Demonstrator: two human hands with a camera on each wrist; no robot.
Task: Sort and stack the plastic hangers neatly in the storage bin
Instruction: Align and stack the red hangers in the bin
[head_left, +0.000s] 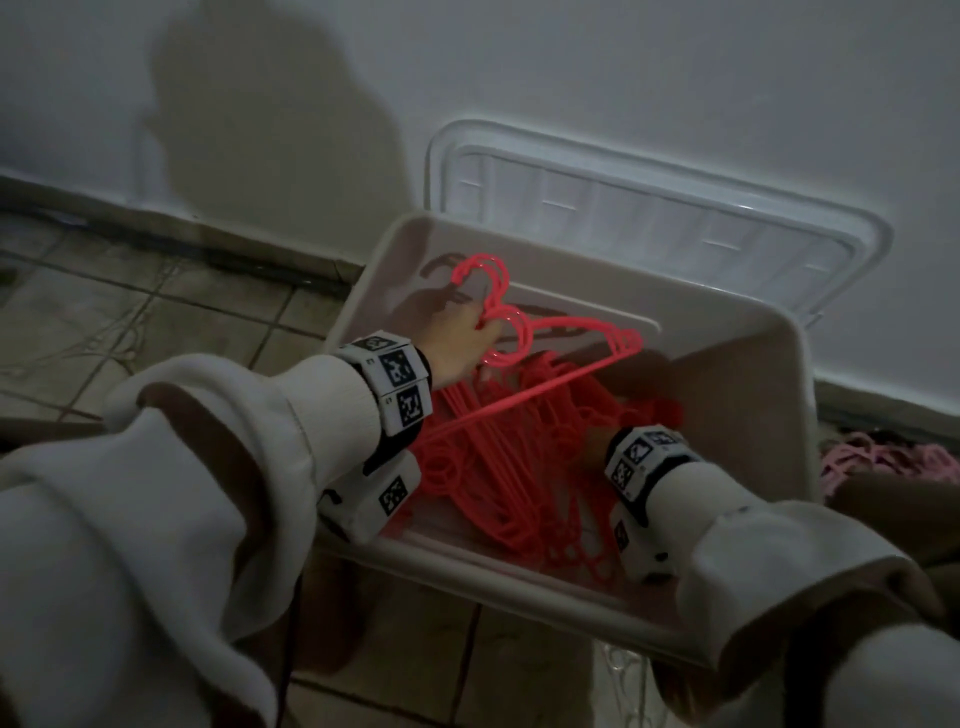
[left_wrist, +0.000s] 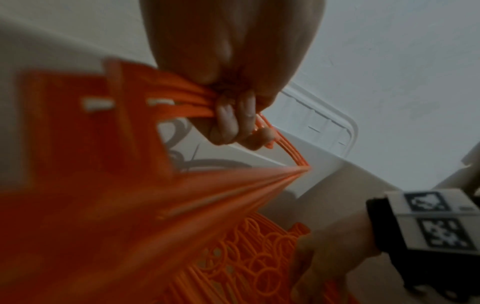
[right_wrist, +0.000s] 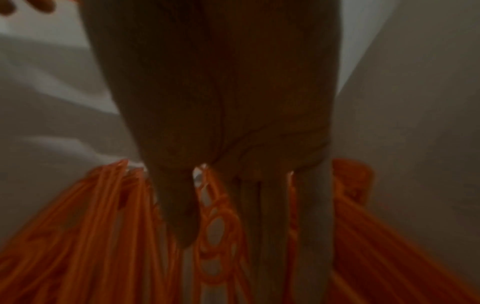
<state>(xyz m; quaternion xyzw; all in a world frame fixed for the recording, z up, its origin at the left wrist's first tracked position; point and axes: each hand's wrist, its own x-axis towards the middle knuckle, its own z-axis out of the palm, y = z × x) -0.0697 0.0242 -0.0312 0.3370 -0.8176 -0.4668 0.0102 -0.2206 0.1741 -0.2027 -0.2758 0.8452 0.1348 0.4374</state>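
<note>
Left hand (head_left: 457, 343) grasps a small bundle of orange hangers (head_left: 561, 353) above the storage bin (head_left: 779, 395); right hand (right_wrist: 221, 144), fingers straight, presses the pile (head_left: 524, 467) inside. Hooks could snag, tangling everything.

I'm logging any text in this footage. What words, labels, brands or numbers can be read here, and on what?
No readable words, brands or numbers.
Wrist bands: square black-and-white coded markers only; tiny characters beside them are too small to read.
Storage bin, lid and hangers: no print visible.
</note>
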